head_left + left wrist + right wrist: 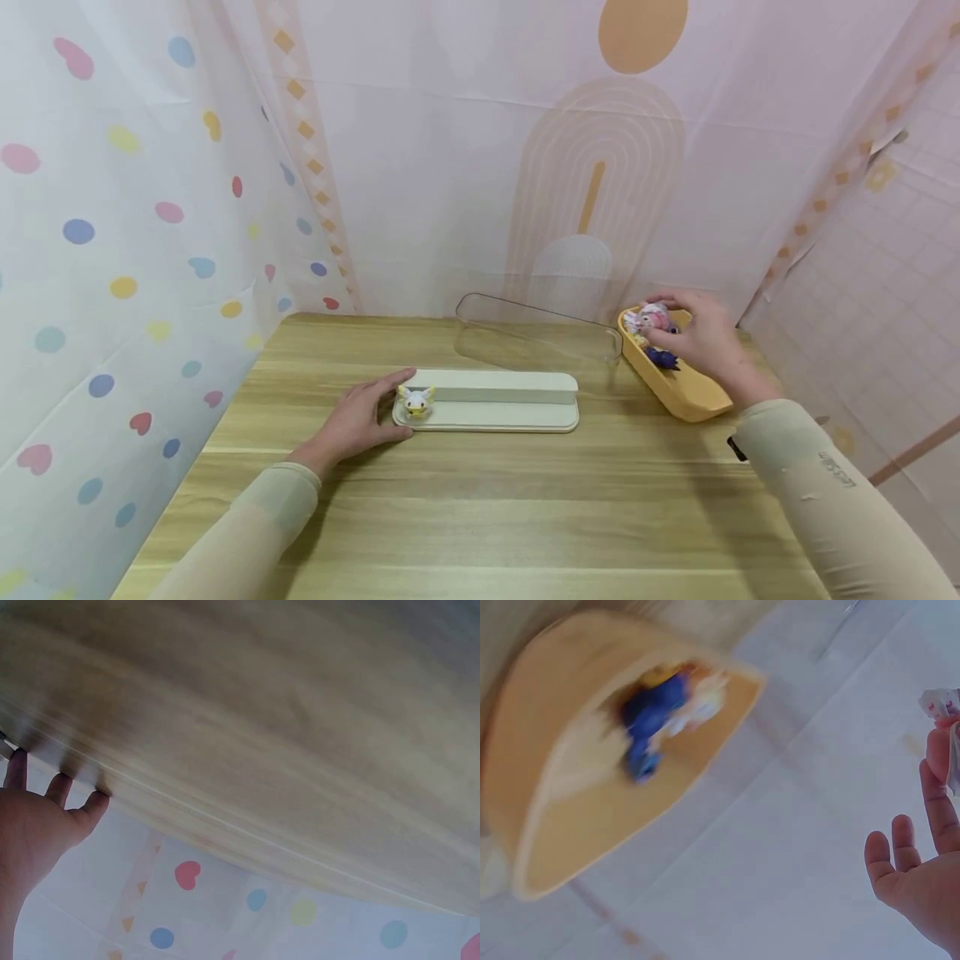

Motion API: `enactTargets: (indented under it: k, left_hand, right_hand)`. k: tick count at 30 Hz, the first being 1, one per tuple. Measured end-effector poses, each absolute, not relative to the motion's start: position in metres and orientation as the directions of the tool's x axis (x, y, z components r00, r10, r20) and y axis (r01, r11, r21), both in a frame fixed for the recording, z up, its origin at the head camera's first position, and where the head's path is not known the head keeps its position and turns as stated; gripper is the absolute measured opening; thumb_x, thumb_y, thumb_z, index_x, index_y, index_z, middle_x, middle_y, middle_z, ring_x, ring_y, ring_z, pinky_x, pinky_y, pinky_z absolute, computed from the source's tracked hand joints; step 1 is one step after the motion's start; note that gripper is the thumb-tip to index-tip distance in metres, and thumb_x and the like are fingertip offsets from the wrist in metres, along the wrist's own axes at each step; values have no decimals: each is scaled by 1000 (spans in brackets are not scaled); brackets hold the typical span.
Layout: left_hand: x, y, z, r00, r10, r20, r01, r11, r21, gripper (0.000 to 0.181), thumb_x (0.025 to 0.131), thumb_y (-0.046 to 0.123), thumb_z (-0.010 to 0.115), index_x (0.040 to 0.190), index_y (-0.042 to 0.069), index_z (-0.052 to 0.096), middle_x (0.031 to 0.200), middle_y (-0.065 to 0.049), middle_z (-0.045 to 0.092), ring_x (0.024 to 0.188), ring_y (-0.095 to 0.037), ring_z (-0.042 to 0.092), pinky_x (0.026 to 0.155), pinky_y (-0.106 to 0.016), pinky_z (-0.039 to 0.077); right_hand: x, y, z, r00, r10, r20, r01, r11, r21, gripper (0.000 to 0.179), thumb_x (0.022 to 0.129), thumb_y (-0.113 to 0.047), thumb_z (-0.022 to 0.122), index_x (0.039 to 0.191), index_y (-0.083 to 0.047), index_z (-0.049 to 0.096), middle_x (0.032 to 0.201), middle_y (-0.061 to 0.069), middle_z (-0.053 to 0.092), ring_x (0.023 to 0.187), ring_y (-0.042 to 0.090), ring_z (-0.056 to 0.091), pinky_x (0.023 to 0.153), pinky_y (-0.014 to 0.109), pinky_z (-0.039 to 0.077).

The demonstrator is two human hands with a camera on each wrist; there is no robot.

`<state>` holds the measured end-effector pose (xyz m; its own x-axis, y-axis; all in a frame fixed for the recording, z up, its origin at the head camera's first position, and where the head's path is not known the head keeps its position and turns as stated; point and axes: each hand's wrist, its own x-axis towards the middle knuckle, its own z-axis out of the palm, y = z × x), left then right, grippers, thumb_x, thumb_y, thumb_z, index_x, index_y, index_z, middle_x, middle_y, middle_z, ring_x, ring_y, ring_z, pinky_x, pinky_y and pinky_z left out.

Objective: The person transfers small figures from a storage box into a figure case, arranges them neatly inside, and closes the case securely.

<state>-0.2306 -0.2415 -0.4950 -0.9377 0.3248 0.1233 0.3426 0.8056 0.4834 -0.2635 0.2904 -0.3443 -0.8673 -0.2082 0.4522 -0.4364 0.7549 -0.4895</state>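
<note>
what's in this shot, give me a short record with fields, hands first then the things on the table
left hand: holds the left end of the cream stand
right hand: holds a pink-and-white figurine over the yellow bin
on stand: white-and-yellow figurine, left end
in bin: dark blue figurine, others partly hidden
behind stand: clear cover
surface: wood-grain table

- Right of the orange bin (562, 705), your right hand (928, 889) holds a pink-and-white figure (939, 703).
- Inside the bin, you see a blurred blue figure (652, 716) beside a whitish figure (705, 701).
</note>
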Motion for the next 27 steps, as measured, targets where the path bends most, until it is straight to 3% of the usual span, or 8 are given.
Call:
enactTargets:
  k: [2,5,13,21,27]
  left_hand:
    - [-231,-242,-496,-938,324,123,342,805,485,97,85,42,91,166,34,39,162,-15,54,144,-53,51,123,-73,31]
    - [-231,-242,-496,-938,324,125,343,805,483,97,85,42,92,166,34,39,162,-15,55,143,-53,52,123,-73,31]
    - [-230,-243,-497,-938,325,122,342,805,485,97,85,41,92,166,34,39,161,-16,55,143,-54,51,122,-74,30]
    - [-231,-244,-497,-935,327,133,350,806,477,98,84,39,93,166,34,39,161,-15,56,142,-54,52,122,-74,30]
    - [-232,-244,-498,-938,321,129,343,810,475,98,84,40,93,166,34,39,161,-15,55,142,-54,52,123,-74,30]
  right_hand:
    - [-264,275,-345,-846,-250,470,-484,730,-483,36,85,-7,87,120,-9,78,122,20,77,116,41,66,89,48,52]
    - [-265,251,-346,-814,-321,484,-547,704,-453,37,83,-7,89,118,-11,79,120,15,77,115,38,66,87,48,55]
    - [-266,189,-354,-749,-497,438,-655,651,-384,34,83,-11,91,115,-14,81,116,11,81,133,45,60,109,67,51]
    - [-263,133,-370,-671,-629,393,-740,602,-299,36,80,-15,93,114,-17,80,115,1,81,129,38,64,109,56,56]
    - [-259,102,-385,-656,-678,332,-754,603,-260,35,82,-20,93,114,-21,78,117,-3,80,133,35,62,115,59,48]
